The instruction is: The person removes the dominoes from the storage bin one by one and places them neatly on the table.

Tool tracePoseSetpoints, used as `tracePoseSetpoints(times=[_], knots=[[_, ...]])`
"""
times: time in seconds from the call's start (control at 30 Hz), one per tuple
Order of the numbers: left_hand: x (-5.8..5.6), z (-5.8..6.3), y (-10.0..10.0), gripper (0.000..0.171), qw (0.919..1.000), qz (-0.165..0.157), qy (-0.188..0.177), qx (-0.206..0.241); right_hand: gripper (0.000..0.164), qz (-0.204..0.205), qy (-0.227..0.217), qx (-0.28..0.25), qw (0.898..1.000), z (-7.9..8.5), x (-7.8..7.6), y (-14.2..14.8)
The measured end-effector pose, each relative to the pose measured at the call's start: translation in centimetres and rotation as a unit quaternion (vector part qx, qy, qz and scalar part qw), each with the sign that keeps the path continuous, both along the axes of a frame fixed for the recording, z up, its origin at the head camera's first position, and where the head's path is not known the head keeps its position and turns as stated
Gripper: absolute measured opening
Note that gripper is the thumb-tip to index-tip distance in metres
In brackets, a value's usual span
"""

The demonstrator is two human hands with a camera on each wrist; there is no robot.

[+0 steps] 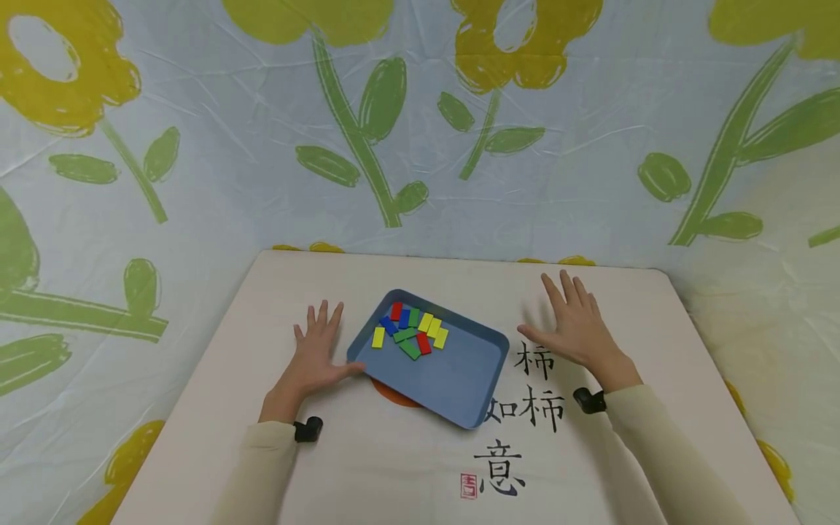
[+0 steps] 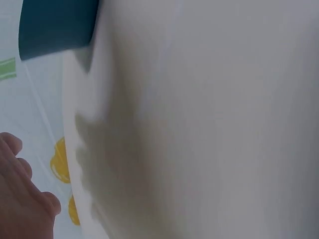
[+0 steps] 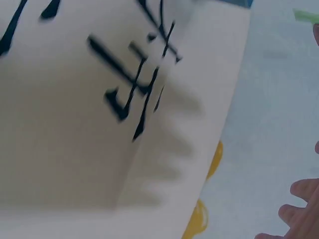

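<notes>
1. Fingers spread: left hand left of the blue rectangular tray, right hand right of it
2. Red, yellow, green, blue oblong blocks inside the tray
3. Pale cloth beneath it, flowered fabric behind
4. Round orange print partly hidden under it

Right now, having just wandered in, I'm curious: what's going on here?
A person has both hands spread out either side of a blue tray on a pale table, holding nothing. The left hand has its thumb at the tray's edge, though I can't tell if it touches; the right hand is clear of the tray. Small red, blue, green and yellow blocks lie loosely grouped inside.
</notes>
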State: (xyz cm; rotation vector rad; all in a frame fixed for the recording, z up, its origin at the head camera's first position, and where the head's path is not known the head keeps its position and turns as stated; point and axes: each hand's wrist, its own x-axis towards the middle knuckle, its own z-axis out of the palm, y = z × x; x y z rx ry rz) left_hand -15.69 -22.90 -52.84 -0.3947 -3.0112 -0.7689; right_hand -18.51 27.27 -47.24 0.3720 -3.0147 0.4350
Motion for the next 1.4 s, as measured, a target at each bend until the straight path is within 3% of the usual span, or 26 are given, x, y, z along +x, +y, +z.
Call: tracePoseSetpoints(times=[0.27,0.4,0.57,0.9,1.17,1.4], knots=[[0.4,-0.9,2.3,0.130,0.9948,-0.020,-0.020,0.098,0.112,0.062,-0.007,-0.031,0.998,0.5,-0.2,-4.4],[0.8,-1.0,3.1,0.129,0.9874,-0.014,-0.037,0.153,0.112,0.092,-0.004,-0.054,0.994,0.4,-0.2,-6.5],[0.9,-1.3,3.7,0.130,0.9820,-0.006,-0.040,0.185,0.110,0.118,-0.031,-0.096,0.988,0.5,-0.2,-8.9],[1.0,-1.9,3.8,0.129,0.9741,0.013,-0.071,0.214,0.104,0.155,-0.096,-0.152,0.971,-0.2,-0.9,-13.7],[1.0,-1.9,4.0,0.125,0.9739,0.026,-0.114,0.195,0.095,0.183,-0.156,-0.171,0.955,-1.9,-1.5,-16.1],[1.1,-1.7,4.0,0.123,0.9739,0.025,-0.119,0.192,0.082,0.214,-0.166,-0.173,0.947,-3.1,-1.8,-17.2]])
